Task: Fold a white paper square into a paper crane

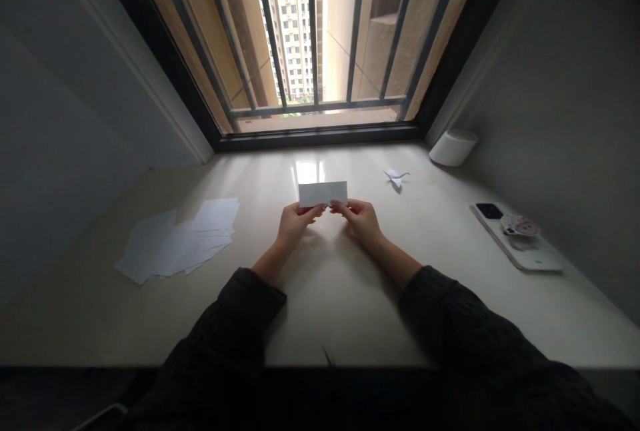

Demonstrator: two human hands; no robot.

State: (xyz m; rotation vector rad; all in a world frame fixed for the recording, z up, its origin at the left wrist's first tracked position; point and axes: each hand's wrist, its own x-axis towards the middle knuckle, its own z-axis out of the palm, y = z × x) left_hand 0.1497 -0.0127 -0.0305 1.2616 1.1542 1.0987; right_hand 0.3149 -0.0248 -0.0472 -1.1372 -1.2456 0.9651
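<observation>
A white rectangular piece of paper is held up above the sill, its long side running left to right. My left hand pinches its lower left edge, thumb on the near side. At the lower right edge, my right hand grips the same paper in a like way. Both thumbs point inward and nearly meet at the middle of the bottom edge. The fingers behind the paper are partly hidden. Whether the paper is folded, I cannot tell.
Several loose white sheets lie overlapping on the left of the pale sill. A folded paper crane rests at the back right. Beyond it stands a white cylinder. A phone with a decorated grip lies at right. A barred window closes the back.
</observation>
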